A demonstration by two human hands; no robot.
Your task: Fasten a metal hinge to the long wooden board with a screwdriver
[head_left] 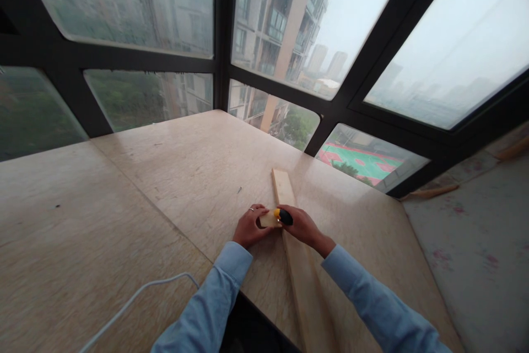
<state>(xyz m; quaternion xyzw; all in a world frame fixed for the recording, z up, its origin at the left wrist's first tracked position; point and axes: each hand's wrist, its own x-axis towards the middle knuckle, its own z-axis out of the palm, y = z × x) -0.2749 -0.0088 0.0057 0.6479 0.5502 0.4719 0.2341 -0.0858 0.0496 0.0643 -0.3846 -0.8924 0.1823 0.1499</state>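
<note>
My left hand is closed around a small piece of pale wood, gripping it between thumb and fingers. This piece lies across a long wooden board and sticks out past its left edge. In my right hand is a screwdriver with a black and yellow handle, held over the small piece. Its shaft and tip are mostly hidden, so I cannot tell whether it touches the wood. A small screw or nail lies on the table, beyond my left hand.
The marble-patterned tabletop has a seam and runs up to dark-framed windows. A white cable curves in at the lower left. At the right stands a flowered wall. A dark speck marks the far left.
</note>
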